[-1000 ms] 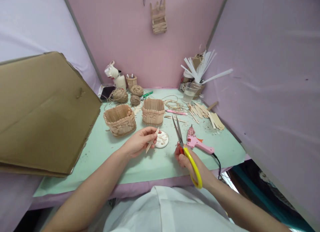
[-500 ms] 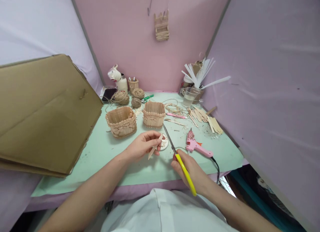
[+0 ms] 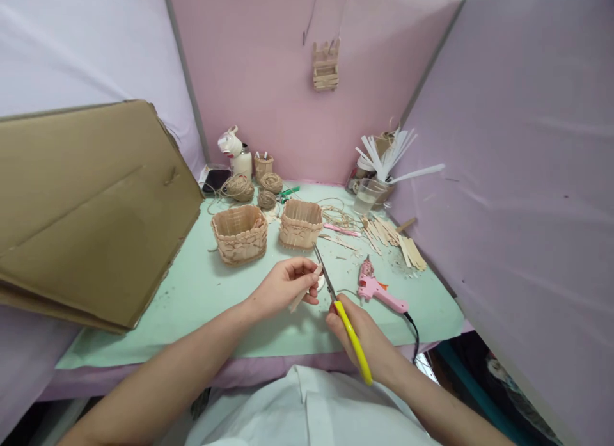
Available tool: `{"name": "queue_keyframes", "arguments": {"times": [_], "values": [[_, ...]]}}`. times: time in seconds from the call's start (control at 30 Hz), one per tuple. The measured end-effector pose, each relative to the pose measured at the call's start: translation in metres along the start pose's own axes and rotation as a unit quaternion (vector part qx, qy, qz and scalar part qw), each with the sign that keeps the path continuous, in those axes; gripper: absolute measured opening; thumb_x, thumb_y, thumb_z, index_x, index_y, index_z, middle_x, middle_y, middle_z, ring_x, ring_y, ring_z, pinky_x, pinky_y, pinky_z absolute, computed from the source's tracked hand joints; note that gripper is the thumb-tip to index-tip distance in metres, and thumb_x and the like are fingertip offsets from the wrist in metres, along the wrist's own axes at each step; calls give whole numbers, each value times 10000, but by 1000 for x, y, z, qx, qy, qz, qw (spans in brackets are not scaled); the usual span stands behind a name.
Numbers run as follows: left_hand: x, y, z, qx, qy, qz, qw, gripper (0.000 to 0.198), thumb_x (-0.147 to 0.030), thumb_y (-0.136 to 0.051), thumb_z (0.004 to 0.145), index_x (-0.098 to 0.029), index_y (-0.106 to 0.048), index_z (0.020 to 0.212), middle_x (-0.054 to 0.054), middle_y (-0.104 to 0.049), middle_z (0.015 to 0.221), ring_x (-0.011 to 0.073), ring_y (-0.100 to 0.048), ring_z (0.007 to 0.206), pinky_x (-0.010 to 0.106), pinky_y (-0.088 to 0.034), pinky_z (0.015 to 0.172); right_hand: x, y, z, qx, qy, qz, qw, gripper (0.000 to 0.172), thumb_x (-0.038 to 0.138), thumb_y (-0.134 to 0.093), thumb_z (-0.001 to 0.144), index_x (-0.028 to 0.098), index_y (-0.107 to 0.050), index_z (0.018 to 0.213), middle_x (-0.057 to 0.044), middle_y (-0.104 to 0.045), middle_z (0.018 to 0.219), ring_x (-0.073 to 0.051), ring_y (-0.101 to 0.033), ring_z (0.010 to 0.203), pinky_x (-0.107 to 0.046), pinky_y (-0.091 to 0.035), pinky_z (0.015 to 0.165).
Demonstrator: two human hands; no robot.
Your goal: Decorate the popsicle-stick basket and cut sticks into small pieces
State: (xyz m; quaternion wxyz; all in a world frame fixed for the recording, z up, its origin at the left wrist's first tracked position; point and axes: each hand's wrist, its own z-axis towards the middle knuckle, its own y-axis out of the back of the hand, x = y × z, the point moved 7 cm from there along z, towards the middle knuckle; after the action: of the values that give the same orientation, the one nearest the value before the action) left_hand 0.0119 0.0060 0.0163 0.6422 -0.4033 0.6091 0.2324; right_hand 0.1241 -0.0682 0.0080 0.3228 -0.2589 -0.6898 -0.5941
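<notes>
My left hand [image 3: 284, 286] pinches a flat wooden craft stick [image 3: 303, 294] above the green table mat [image 3: 201, 292]. My right hand [image 3: 361, 334] grips yellow-handled scissors [image 3: 341, 313], whose blades point up and left and meet the top end of the stick. A small white dish [image 3: 320, 281] lies half hidden behind the stick and my left fingers. Beyond my hands stand two baskets made of sticks, one [image 3: 240, 233] on the left and one [image 3: 300, 223] on the right.
A pink glue gun [image 3: 378, 291] with a black cord lies right of the scissors. Loose sticks [image 3: 393, 238], a plastic cup [image 3: 367, 195], twine balls [image 3: 240, 187] and a white figurine [image 3: 231, 145] sit farther back. Large cardboard [image 3: 81, 209] leans at left. Fabric walls enclose the table.
My right hand has swung the scissors left and in, from apart beside the glue gun to the stick's tip. The blades have drawn together. My left hand kept holding the stick.
</notes>
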Motion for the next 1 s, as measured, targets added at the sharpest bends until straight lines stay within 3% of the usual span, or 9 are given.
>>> {"name": "queue_keyframes", "arguments": {"times": [0.3, 0.73, 1.0], "values": [[-3, -2, -3, -7, -4, 5, 1000, 274, -391, -647, 713, -149, -538, 782, -23, -540, 631, 92, -537, 580, 292, -540, 603, 9, -1, 0, 23, 0, 6, 1000, 240, 407, -344, 888, 217, -345, 741, 30, -432, 676, -128, -375, 591, -263, -312, 549], [2, -2, -3, 11, 11, -24, 1000, 253, -344, -678, 685, -140, -544, 751, -9, -555, 659, 89, -546, 576, 285, -540, 598, 3, -5, -2, 62, -8, 9, 998, 288, 477, -319, 891, 221, -308, 760, 41, -396, 663, -120, -343, 575, -271, -318, 556], [8, -1, -1, 17, 22, -37, 999, 271, -359, -694, 662, -141, -562, 754, -4, -559, 648, 96, -550, 567, 294, -539, 591, 2, -4, -3, 45, -33, 69, 996, 342, 528, -342, 871, 218, -320, 727, 51, -341, 630, -108, -317, 558, -244, -319, 501]]}}
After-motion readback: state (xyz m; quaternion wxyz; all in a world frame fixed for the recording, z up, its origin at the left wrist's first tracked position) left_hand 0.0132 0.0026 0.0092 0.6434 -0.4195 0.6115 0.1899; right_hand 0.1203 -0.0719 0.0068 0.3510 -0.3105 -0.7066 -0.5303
